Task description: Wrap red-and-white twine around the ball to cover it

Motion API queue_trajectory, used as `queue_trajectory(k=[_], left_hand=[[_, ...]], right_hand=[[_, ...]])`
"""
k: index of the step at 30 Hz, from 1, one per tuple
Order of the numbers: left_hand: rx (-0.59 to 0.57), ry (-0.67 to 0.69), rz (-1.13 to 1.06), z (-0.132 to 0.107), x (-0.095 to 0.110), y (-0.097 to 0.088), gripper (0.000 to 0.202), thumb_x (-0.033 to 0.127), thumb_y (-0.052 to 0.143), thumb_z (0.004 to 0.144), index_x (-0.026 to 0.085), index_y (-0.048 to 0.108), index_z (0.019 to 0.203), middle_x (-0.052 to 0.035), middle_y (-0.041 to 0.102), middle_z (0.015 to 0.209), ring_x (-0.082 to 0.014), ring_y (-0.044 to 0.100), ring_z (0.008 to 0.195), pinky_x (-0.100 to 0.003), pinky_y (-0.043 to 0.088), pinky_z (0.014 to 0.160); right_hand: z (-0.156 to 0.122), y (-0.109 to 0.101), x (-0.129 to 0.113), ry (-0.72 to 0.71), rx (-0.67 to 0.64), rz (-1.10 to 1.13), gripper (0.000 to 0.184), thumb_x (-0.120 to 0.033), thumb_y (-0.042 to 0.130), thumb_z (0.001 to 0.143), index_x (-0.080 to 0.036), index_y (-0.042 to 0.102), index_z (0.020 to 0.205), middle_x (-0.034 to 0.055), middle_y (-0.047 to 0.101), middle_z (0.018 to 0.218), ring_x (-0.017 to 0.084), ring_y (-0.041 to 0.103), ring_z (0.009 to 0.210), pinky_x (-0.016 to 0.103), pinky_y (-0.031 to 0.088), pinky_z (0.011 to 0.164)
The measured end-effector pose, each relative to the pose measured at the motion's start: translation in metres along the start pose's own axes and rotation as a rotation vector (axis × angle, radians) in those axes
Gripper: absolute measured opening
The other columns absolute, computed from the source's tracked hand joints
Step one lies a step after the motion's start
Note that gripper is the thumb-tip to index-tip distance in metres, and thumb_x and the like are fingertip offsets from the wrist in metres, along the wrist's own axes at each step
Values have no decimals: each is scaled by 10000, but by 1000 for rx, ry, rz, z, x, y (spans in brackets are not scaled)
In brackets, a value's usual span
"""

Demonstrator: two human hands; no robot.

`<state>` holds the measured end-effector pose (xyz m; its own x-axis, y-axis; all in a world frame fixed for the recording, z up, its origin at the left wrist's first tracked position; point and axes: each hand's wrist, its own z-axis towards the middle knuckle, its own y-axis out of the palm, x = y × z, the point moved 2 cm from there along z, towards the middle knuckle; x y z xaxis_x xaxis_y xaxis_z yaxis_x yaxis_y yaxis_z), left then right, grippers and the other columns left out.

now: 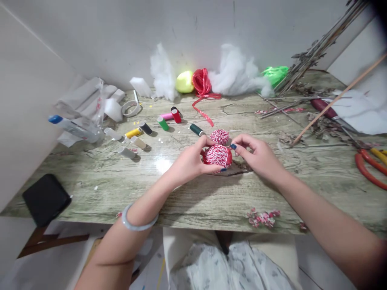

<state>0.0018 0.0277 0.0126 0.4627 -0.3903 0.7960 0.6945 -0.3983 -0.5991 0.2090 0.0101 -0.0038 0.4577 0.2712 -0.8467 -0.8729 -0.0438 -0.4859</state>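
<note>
My left hand (193, 159) is closed around a ball wound with red-and-white twine (218, 156), its thumb along the near side and fingers over the far left. Some plain red shows at the ball's edges. Right behind it sits a smaller ball of the same red-and-white twine (219, 137). At the ball's right side, my right hand (252, 153) pinches with thumb and index finger; a thin strand seems to lie between the tips, most likely the twine. A dark green thread spool (197, 129) lies just beyond my left hand.
Several thread spools (145, 128) stand and lie to the left. Along the wall are white stuffing (238, 72), red ribbon (201, 82) and a yellow bundle (184, 82). Dry twigs (314, 52) and orange-handled scissors (367, 167) are at right, a black case (46, 199) at left.
</note>
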Motion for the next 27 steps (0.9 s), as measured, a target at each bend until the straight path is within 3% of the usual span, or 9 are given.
queue_trajectory(k=[6,9,13,15,18,22,24,27], left_hand=[[110,-25,70,1,-8,2,577,494,820,663,211,544,1083,-68,675,1083,-205,630,831,-299,438,685],[169,-29,-84,3,-11,3,611,482,822,668,211,547,1142,-75,650,1168,-191,627,869,-289,457,702],[216,-15,-358,8,-19,6,617,396,836,674,205,564,1195,-86,624,1242,-226,598,1100,-294,489,832],[258,-33,-503,11,-23,8,609,424,829,670,192,585,1178,-94,641,1228,-232,602,1113,-311,499,877],[266,-106,-736,12,-26,12,659,546,793,669,194,592,1188,-106,658,1220,-244,629,1080,-328,533,856],[162,-185,-957,9,-20,16,742,637,765,655,230,582,1248,-112,658,1240,-278,649,1081,-366,566,831],[118,-172,-995,7,-16,15,764,650,771,637,237,597,1255,-116,677,1207,-296,650,1092,-393,569,847],[-6,-126,-947,5,-12,11,775,642,788,618,220,633,1250,-128,695,1181,-312,641,1124,-424,551,911]], right_hand=[[-7,2,-16,-305,66,-232,82,-158,544,900,-213,589,859,2,649,781,169,570,751,318,399,763],[-11,5,-20,-446,63,-296,94,-151,535,919,-218,596,894,5,671,797,168,587,760,333,404,813],[-17,12,-20,-588,32,-373,159,-117,502,918,-221,621,941,13,693,810,167,608,767,346,418,862],[-19,17,-19,-619,-8,-372,188,-100,491,909,-223,631,935,12,698,808,163,612,762,341,422,855],[-19,22,-16,-519,-29,-268,176,-108,509,893,-224,643,897,7,702,784,163,601,733,327,433,796],[-15,25,-8,-167,-111,42,138,-135,544,865,-216,657,866,-15,675,669,161,596,649,292,453,671],[-12,24,-4,-39,-153,191,103,-171,555,871,-206,650,851,-22,657,644,152,588,604,279,457,630],[-8,19,0,13,-177,241,116,-277,602,876,-200,628,793,-7,651,671,166,592,655,294,471,665]])
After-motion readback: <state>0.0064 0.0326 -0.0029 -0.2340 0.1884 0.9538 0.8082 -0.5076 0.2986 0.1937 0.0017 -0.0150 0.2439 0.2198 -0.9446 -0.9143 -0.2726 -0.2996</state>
